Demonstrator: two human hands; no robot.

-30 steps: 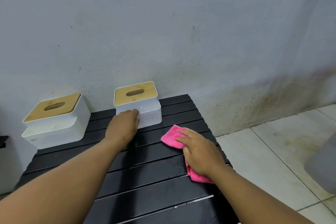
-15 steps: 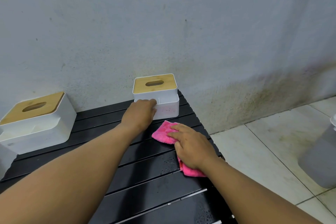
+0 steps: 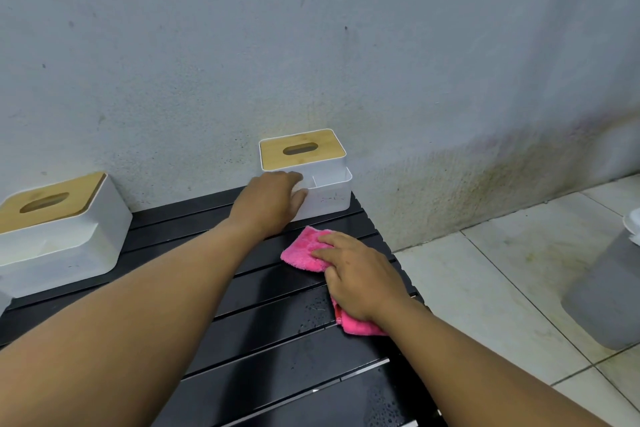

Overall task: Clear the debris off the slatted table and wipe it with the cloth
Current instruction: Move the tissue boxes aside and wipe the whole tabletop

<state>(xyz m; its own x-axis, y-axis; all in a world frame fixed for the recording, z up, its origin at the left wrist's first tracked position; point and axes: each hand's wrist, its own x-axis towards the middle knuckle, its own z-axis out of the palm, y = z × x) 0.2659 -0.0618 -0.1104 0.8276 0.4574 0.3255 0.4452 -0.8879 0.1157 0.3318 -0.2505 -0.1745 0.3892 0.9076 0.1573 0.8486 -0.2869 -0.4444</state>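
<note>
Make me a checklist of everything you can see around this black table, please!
Surface: black slatted table, wet with droplets; no debris seen.
Job's things: pink cloth lies on the table near its right end.
Clutter: two white boxes with wooden lids on the table by the wall, left box and right box.
Hands: left hand grips the right box's front rim; right hand presses flat on the cloth.
Cables: nothing seen.
Surroundings: stained wall, tiled floor, grey bin on the floor at right.
</note>
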